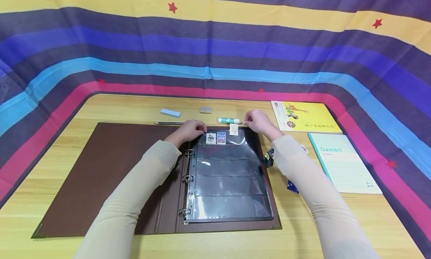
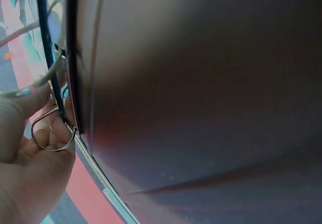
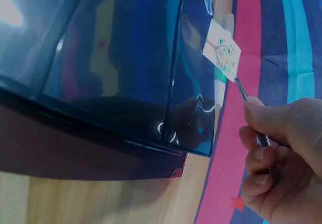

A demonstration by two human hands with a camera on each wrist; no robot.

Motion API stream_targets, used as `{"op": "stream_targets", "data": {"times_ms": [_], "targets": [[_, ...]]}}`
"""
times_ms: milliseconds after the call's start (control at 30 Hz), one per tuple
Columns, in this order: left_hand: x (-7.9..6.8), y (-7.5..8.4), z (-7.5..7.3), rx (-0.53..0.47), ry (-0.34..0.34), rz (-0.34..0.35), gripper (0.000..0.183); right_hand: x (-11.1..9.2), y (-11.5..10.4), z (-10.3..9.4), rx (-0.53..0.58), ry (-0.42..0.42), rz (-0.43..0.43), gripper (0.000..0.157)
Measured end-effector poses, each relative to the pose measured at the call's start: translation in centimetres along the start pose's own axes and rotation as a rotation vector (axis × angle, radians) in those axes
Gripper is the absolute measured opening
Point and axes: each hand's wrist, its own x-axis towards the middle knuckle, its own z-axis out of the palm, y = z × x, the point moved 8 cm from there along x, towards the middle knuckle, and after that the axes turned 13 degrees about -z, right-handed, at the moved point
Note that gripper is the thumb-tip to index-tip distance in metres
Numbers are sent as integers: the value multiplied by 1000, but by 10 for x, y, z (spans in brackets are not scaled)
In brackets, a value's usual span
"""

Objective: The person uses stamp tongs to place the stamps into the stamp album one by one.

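Observation:
A brown ring binder (image 1: 121, 158) lies open with a black stamp page (image 1: 229, 167) of clear strip pockets on its rings. My left hand (image 1: 191, 131) pinches the page at its upper left corner, the fingertips partly hidden behind a metal ring (image 2: 53, 148) in the left wrist view. Between the fingers of my right hand (image 1: 259, 122) are metal tweezers (image 3: 241, 89), whose tips hold one corner of a pale stamp (image 3: 222, 50). That stamp is over the page's top edge. Two stamps, a greyish one (image 1: 211, 138) and a blue one (image 1: 221, 138), sit in the top strip.
Behind the binder lie a glue stick (image 1: 228, 120), a grey block (image 1: 205, 110), a pale blue block (image 1: 170, 113) and a dark pencil-like stick (image 1: 168, 123). A yellow book (image 1: 308, 117) and a Gambit notebook (image 1: 345, 163) are at right. Small items lie partly under the right forearm.

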Motion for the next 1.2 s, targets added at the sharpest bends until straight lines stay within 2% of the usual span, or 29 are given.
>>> {"op": "stream_targets", "data": {"times_ms": [233, 367, 467, 533, 733, 933, 1067, 1200], "targets": [[0, 0, 0, -9, 4, -3, 10, 2, 1, 11, 21, -90, -5, 11], [1, -1, 0, -15, 5, -11, 9, 4, 1, 14, 15, -120, -46, 14], [1, -1, 0, -15, 1, -12, 9, 4, -2, 15, 16, -155, -53, 14], [1, -1, 1, -13, -1, -11, 9, 3, -3, 17, 10, -199, -30, 12], [2, -1, 0, -7, 5, -4, 9, 4, -7, 18, 6, -252, -49, 12], [1, 1, 0, 1, 6, 8, 10, 3, -7, 14, 13, -229, -62, 10], [1, 1, -1, -6, 9, 0, 10, -1, -2, 5, 24, -158, -63, 12], [0, -2, 0, -20, -2, -6, 11, -14, 0, -11, 98, -73, -67, 13]]}}
